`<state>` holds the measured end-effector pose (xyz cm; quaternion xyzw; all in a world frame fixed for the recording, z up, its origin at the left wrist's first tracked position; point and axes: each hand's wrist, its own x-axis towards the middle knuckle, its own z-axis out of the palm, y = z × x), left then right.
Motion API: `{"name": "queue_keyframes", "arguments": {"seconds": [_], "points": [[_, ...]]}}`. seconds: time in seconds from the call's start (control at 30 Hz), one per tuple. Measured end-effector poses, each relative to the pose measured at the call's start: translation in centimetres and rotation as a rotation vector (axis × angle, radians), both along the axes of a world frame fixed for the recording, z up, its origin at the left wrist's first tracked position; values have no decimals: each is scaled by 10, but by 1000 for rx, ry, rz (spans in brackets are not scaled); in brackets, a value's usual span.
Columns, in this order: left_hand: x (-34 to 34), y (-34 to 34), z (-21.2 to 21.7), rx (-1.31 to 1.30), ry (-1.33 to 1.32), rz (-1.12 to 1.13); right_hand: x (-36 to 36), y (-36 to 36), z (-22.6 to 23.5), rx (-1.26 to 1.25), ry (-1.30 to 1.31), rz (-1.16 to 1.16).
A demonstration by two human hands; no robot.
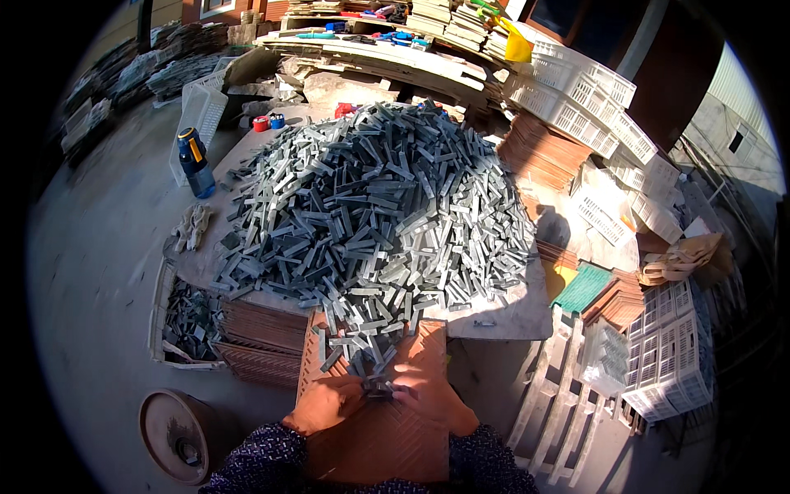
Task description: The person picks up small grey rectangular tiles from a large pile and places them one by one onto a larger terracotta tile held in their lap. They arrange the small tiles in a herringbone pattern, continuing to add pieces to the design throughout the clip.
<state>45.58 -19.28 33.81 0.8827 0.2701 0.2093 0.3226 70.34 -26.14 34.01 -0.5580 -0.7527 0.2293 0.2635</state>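
Both my hands are over a reddish-brown board with slanted grooves, which lies in front of me. My left hand has its fingers bent around small grey stone strips at the board's middle. Opposite it, my right hand pinches at the same cluster; its fingers are bright and partly blurred. How many strips each hand holds is hidden. Loose grey stone strips spill onto the board's far end from a large heap of strips on the table.
Stacked brown boards and a crate of dark pieces stand left of the board. A round bucket is at lower left. A bottle and gloves lie near the heap. White crates and a pallet stand right.
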Motion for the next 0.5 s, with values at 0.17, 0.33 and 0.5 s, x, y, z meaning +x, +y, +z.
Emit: {"name": "queue_keyframes", "arguments": {"seconds": [0.17,0.33,0.5], "points": [[16,38,-34,198,-122,383,-12,84,-34,235,119,-288],[36,31,-62,0,-133,314,-27,91,-59,198,137,-189],[22,41,-78,-28,-164,-24,-18,52,-68,6,189,-129]]}}
